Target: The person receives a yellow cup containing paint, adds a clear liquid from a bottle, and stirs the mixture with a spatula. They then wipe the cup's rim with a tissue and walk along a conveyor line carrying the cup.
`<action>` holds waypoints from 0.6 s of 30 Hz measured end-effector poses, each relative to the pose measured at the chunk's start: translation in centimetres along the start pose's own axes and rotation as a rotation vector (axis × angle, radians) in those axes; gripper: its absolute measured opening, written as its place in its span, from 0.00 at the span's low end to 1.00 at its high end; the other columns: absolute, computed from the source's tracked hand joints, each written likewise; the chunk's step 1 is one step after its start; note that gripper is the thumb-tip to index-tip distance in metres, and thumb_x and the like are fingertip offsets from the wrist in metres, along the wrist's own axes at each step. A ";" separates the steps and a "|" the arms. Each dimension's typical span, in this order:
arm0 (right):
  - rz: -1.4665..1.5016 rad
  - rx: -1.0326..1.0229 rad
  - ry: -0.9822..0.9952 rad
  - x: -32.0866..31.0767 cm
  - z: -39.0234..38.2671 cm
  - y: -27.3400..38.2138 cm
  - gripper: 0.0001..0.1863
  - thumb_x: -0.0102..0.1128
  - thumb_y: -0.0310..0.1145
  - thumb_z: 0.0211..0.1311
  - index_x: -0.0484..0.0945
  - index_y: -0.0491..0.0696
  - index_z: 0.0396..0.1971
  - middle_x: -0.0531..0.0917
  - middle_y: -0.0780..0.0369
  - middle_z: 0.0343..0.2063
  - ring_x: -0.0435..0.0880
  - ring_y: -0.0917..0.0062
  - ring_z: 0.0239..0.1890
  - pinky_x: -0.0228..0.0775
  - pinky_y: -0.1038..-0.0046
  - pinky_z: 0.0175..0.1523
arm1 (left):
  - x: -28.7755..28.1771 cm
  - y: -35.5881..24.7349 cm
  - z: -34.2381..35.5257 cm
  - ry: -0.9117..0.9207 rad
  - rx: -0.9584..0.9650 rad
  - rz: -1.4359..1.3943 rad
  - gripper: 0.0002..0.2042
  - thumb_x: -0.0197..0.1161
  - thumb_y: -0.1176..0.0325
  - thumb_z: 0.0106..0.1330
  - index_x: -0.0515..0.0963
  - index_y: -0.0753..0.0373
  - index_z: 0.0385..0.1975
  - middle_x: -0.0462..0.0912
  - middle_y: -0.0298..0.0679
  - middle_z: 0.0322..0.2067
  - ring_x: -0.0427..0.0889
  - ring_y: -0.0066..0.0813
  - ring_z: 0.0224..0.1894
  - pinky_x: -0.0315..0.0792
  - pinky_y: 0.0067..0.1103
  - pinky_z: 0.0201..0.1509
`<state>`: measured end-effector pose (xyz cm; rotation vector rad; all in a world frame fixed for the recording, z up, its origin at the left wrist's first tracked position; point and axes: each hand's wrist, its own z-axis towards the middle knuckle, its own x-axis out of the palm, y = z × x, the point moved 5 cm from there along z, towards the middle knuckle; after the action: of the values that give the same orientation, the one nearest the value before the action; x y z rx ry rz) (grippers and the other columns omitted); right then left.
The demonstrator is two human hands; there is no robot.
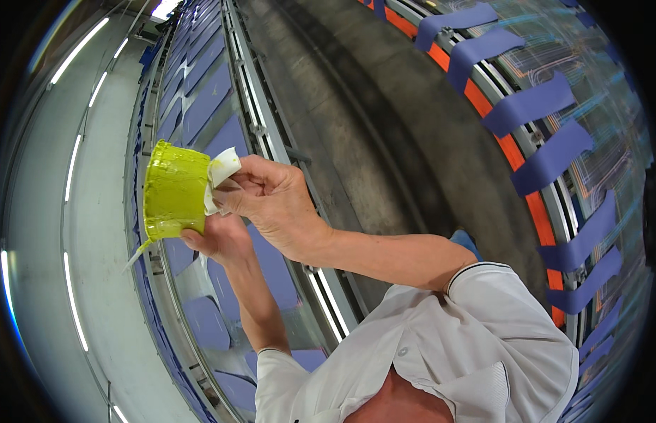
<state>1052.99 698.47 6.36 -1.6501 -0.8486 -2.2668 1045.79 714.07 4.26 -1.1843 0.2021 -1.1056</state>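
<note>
A small tub [176,189], coated in yellow-green paint, is tipped on its side over the long table at left. My left hand [222,238] supports it from below, fingers curled against its underside. At its right end, my right hand [275,201] pinches a curled white strip [224,166] with yellow-green smears; whether it is paper or thin plastic I cannot tell. A thin stick-like piece [137,255], yellow-green at its upper end, pokes out below the tub's left rim. The tub's inside is hidden.
Purple flat pieces [208,102] lie in rows along the long table at left, bordered by a metal rail [254,99]. A grey floor aisle [356,127] runs alongside. At right, purple strips [532,106] hang over another table's edge, above an orange band [508,149].
</note>
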 end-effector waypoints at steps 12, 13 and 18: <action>-0.096 0.286 -0.049 -8.8 19.3 -2.0 0.09 0.60 0.24 0.61 0.81 0.39 0.40 0.84 0.61 0.36 0.83 0.78 0.40 0.78 0.71 0.49 | 4.9 8.6 13.0 0.092 0.158 0.138 0.52 0.68 0.32 0.44 0.61 0.59 0.65 0.67 0.45 0.62 0.67 0.51 0.63 0.57 0.40 0.69; -0.080 0.306 -0.017 -8.8 21.0 -1.9 0.09 0.59 0.24 0.61 0.81 0.39 0.40 0.84 0.61 0.36 0.82 0.78 0.41 0.77 0.71 0.50 | 4.9 9.5 14.6 0.099 0.146 0.147 0.51 0.68 0.31 0.44 0.61 0.59 0.65 0.67 0.45 0.62 0.67 0.51 0.63 0.58 0.40 0.69; -0.214 0.414 0.090 -10.3 28.9 -1.8 0.10 0.56 0.24 0.64 0.80 0.38 0.42 0.83 0.60 0.41 0.81 0.78 0.43 0.76 0.70 0.52 | 3.2 12.3 21.3 0.186 0.200 0.148 0.51 0.68 0.30 0.43 0.62 0.58 0.65 0.68 0.46 0.61 0.67 0.49 0.63 0.58 0.38 0.68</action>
<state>1078.85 714.51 2.21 -1.3164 -1.4161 -2.0838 1068.24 724.52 4.63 -0.8746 0.3103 -1.0788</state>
